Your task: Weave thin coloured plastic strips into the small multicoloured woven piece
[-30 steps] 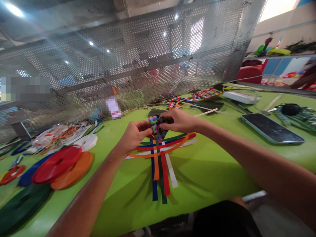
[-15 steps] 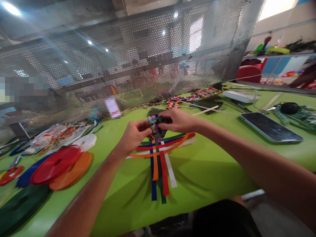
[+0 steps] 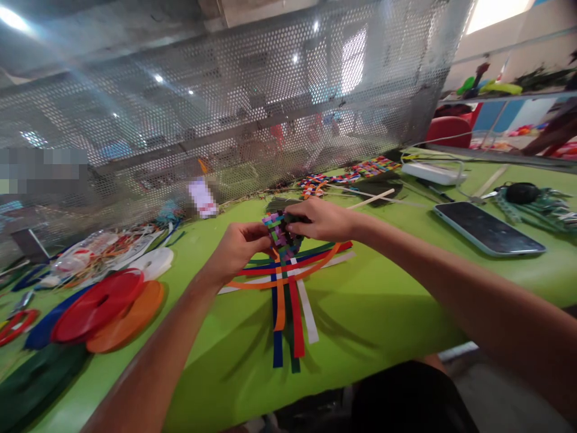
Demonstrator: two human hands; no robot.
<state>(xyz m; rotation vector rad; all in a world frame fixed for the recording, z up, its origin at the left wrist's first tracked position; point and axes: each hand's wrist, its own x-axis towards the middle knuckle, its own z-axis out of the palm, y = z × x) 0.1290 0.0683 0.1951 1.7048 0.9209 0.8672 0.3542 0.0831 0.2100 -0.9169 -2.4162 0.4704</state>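
Two hands are sharing one small woven piece

The person's left hand is pinching the left edge of a small woven piece between thumb and fingers. The right hand is gripping the same piece at its upper right, thumb and fingers closing on it and partly hiding its darker side. The exact finger contact there is too small to tell.

The piece is sitting in the middle, between the two hands, over the far side of a cross of coloured strips; whether it is touching them, the view is not showing.

For good handling, the left pinch should probably be acting as the anchor, while the right fingertips are doing the finer work. Pressing lightly would be sparing the weave from buckling, and holding the piece a little higher would be sparing the loose strips from being dragged askew.

Further out, the strips are lying on a green table. A red roll and an orange roll are resting to the left, well clear of the fingers. A phone is lying beyond the right forearm.
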